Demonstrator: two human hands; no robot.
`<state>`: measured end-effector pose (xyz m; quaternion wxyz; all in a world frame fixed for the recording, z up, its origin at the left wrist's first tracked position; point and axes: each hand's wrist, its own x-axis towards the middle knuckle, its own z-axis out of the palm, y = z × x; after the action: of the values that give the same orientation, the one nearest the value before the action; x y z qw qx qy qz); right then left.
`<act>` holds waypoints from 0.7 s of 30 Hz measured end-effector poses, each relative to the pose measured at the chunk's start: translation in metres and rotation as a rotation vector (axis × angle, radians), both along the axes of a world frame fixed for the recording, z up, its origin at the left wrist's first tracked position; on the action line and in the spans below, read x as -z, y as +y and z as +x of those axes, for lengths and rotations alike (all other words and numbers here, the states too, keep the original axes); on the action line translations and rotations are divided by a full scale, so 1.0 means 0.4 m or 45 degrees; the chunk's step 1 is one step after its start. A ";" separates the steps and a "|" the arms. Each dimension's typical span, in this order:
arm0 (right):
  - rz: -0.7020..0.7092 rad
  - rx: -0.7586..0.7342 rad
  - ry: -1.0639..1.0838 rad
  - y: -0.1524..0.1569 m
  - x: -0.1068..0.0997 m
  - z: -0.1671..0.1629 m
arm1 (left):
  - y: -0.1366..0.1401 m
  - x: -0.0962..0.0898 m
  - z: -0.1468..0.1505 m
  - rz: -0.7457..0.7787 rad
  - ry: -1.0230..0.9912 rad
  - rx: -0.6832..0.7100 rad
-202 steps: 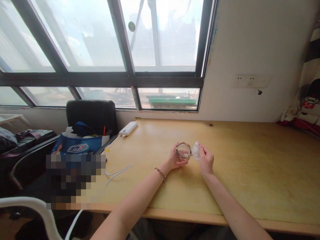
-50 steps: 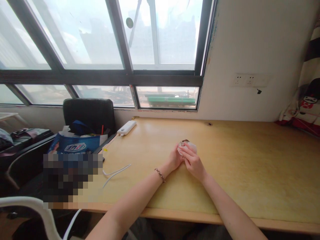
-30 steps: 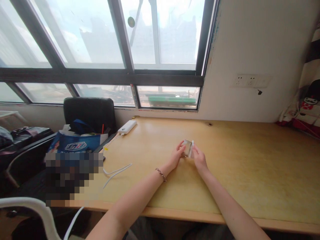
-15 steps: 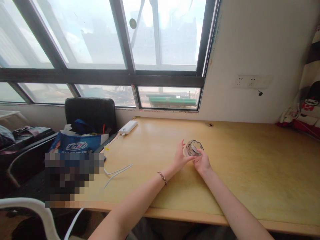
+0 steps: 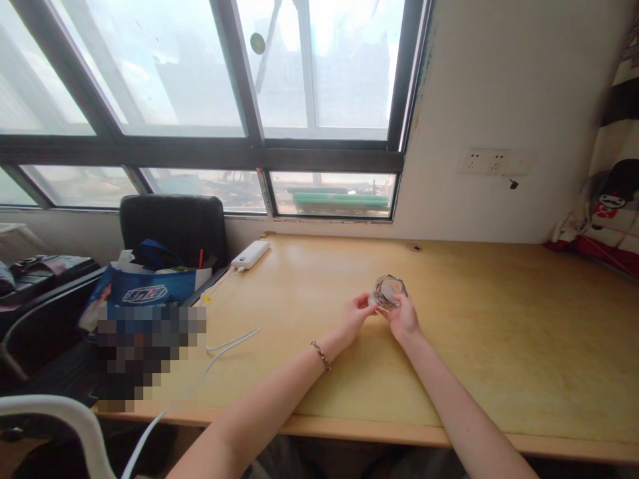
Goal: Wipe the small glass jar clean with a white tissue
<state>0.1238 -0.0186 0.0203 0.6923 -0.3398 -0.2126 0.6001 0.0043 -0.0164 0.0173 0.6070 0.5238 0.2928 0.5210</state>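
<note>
In the head view, a faceted clear glass dish [image 5: 383,293] is held over a yellowish desk [image 5: 509,332], its opening tilted toward the viewer. It is gripped at the near right side by the right hand [image 5: 406,320], with the thumb laid at the rim and the fingers closed beneath. At its left side the left hand [image 5: 355,316] is placed, its fingers bent and drawn nearly together. A pale scrap [image 5: 372,301] is seen at those fingertips, but whether it is pinched cannot be told. A bracelet [image 5: 320,356] is worn on the left wrist. At the desk's left side, a white power bank [image 5: 251,255] and a white cable [image 5: 233,342] are seen. Beyond that side, a blue bag [image 5: 150,286] is set on a black chair [image 5: 172,223], below a dark-framed window [image 5: 329,158].
</note>
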 end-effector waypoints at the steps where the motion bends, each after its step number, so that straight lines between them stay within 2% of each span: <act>1: -0.031 -0.035 0.070 0.000 -0.002 0.004 | 0.002 -0.006 -0.003 0.021 0.024 -0.048; 4: -0.106 -0.095 0.196 0.001 -0.004 0.014 | 0.008 -0.021 -0.014 0.124 0.111 -0.192; 8: -0.126 -0.205 0.148 -0.003 0.001 0.008 | 0.010 -0.033 -0.025 0.392 0.250 -0.317; 10: -0.143 -0.247 0.062 -0.006 0.006 -0.001 | 0.008 -0.037 -0.028 0.459 0.274 -0.308; 13: -0.123 -0.272 -0.033 -0.008 0.015 -0.009 | 0.004 -0.043 -0.030 0.461 0.249 -0.220; 16: -0.052 -0.212 -0.038 -0.004 0.021 -0.007 | -0.001 -0.045 -0.025 0.504 0.265 -0.190; 21: -0.027 -0.017 0.083 0.009 0.014 0.008 | -0.012 -0.033 -0.008 0.587 0.354 -0.262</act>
<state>0.1271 -0.0149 0.0149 0.6912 -0.3261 -0.1858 0.6176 0.0013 -0.0214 0.0307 0.3698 0.6820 0.2985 0.5559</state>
